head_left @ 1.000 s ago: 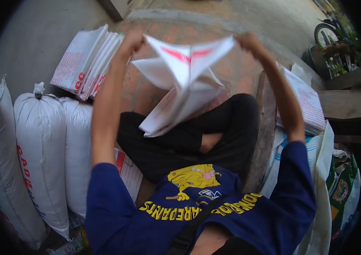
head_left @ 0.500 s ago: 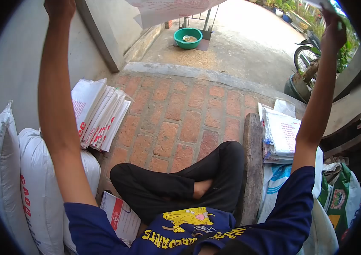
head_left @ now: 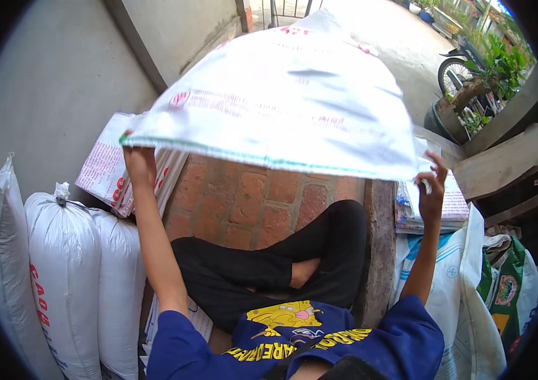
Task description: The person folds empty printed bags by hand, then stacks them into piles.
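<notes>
A white woven sack (head_left: 294, 95) with red print is spread out in the air in front of me, its green-stitched edge toward me. My left hand (head_left: 140, 163) is closed on the left corner of that edge. At the right corner my right hand (head_left: 432, 187) pinches the sack between thumb and finger, the other fingers raised. Below the left hand, a stack of folded printed sacks (head_left: 107, 168) leans by the wall. Under the right hand lies another folded pile (head_left: 449, 206), partly hidden by the hand and the spread sack.
Full white sacks (head_left: 63, 272) stand along the left wall. A wooden beam (head_left: 380, 253) runs beside my right knee, with bags (head_left: 430, 272) beyond it. Brick floor (head_left: 247, 202) shows between my crossed legs and the sack. A potted plant (head_left: 449, 120) and motorbike stand at far right.
Both hands have come down and nearer from high overhead, bringing the sack into full view. It now billows out ahead and covers the green basin seen before.
</notes>
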### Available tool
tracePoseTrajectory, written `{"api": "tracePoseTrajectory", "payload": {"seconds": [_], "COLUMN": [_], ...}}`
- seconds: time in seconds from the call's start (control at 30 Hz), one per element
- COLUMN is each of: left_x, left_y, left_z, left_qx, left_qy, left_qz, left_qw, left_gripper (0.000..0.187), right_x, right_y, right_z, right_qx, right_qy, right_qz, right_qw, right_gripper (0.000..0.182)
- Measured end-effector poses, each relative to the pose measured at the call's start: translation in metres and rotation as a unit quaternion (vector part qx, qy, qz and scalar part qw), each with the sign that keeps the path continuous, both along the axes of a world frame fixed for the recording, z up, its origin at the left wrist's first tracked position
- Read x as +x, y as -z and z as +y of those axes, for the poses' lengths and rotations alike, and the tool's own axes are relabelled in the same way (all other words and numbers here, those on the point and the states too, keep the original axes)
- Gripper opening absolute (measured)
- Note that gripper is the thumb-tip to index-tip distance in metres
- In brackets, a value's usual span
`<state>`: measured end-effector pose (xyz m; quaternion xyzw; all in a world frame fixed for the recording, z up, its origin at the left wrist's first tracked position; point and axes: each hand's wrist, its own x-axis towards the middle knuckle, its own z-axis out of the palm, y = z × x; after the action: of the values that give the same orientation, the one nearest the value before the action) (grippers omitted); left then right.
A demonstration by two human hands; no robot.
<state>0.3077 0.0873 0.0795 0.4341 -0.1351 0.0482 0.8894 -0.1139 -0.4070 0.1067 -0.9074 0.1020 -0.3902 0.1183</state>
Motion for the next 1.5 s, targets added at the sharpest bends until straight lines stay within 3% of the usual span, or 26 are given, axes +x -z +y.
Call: {"api": "tracePoseTrajectory", "payload": {"seconds": [0.07, 0.13, 0.17, 0.2, 0.27, 0.33, 0.37, 0.47, 0.53, 0.6, 0.7, 0.83, 0.97, 1.03, 1.1, 1.2, 1.33, 1.4, 1.47, 1.5], "left_x": [-0.014, -0.036, -0.047, -0.066, -0.114, -0.118, -0.123, -0.14, -0.139, -0.148, -0.171, -0.185, -0.196, -0.213, -0.238, -0.289, -0.347, -0.363, -0.374, -0.377], "left_y": [0.041, 0.056, 0.062, 0.058, 0.036, 0.06, 0.068, 0.073, 0.087, 0.085, 0.05, 0.016, -0.035, -0.051, -0.058, -0.044, 0.003, 0.016, 0.024, 0.023], "left_z": [0.026, 0.047, 0.054, 0.054, 0.029, 0.042, 0.047, 0.045, 0.043, 0.043, 0.032, 0.004, -0.046, -0.078, -0.111, -0.162, -0.208, -0.214, -0.212, -0.208], "left_qx": [-0.023, -0.084, -0.095, -0.106, -0.057, -0.018, -0.018, -0.098, -0.027, -0.013, -0.097, -0.091, -0.086, -0.078, -0.065, -0.036, -0.005, -0.084, -0.134, -0.065], "left_qy": [-0.027, 0.04, 0.058, 0.075, -0.095, -0.143, -0.146, -0.014, -0.086, -0.105, -0.046, -0.001, 0.108, 0.198, 0.315, 0.51, 0.735, 0.736, 0.757, 0.756], "left_qz": [0.038, 0.115, 0.126, 0.139, 0.098, 0.067, 0.069, 0.131, 0.046, 0.056, 0.152, -0.001, -0.075, -0.088, -0.094, -0.097, -0.05, -0.067, 0.003, -0.008], "left_qw": [0.999, 0.989, 0.986, 0.982, 0.989, 0.987, 0.987, 0.986, 0.995, 0.993, 0.983, 0.996, 0.988, 0.973, 0.942, 0.854, 0.676, 0.668, 0.639, 0.652], "left_gripper": [0.024, 0.028, 0.032, 0.036, 0.041, 0.043, 0.043, 0.048, 0.062, 0.062, 0.058, 0.046, 0.037, 0.033, 0.029, 0.022, 0.027, 0.028, 0.03, 0.029], "right_x": [-0.015, -0.026, -0.031, -0.035, -0.039, -0.039, -0.04, -0.039, -0.039, -0.043, -0.053, -0.055, -0.048, -0.046, -0.044, -0.042, -0.058, -0.065, -0.068, -0.068], "right_y": [0.007, 0.004, 0.006, 0.006, 0.004, 0.007, 0.01, 0.004, 0.0, 0.0, -0.001, -0.011, -0.013, -0.01, -0.014, -0.017, -0.015, -0.026, -0.048, -0.063], "right_z": [0.018, 0.037, 0.041, 0.044, 0.051, 0.056, 0.057, 0.069, 0.076, 0.074, 0.07, 0.075, 0.087, 0.094, 0.112, 0.125, 0.135, 0.144, 0.149, 0.143], "right_qx": [0.109, 0.332, 0.377, 0.379, 0.43, 0.416, 0.411, 0.383, 0.4, 0.417, 0.444, 0.477, 0.509, 0.507, 0.508, 0.497, 0.467, 0.363, 0.333, 0.32], "right_qy": [-0.109, -0.206, -0.221, -0.221, -0.197, -0.185, -0.179, -0.172, -0.157, -0.176, -0.216, -0.305, -0.42, -0.503, -0.497, -0.498, -0.478, -0.476, -0.536, -0.567], "right_qz": [0.06, 0.129, 0.159, 0.165, 0.27, 0.296, 0.339, 0.4, 0.444, 0.437, 0.421, 0.389, 0.346, 0.353, 0.366, 0.396, 0.471, 0.557, 0.524, 0.499], "right_qw": [0.986, 0.911, 0.885, 0.883, 0.839, 0.84, 0.827, 0.814, 0.787, 0.777, 0.761, 0.727, 0.667, 0.605, 0.601, 0.59, 0.576, 0.576, 0.572, 0.571], "right_gripper": [0.014, 0.016, 0.014, 0.014, 0.013, 0.019, 0.017, 0.013, 0.016, 0.018, 0.021, 0.024, 0.024, 0.024, 0.026, 0.026, 0.022, 0.033, 0.052, 0.053]}}
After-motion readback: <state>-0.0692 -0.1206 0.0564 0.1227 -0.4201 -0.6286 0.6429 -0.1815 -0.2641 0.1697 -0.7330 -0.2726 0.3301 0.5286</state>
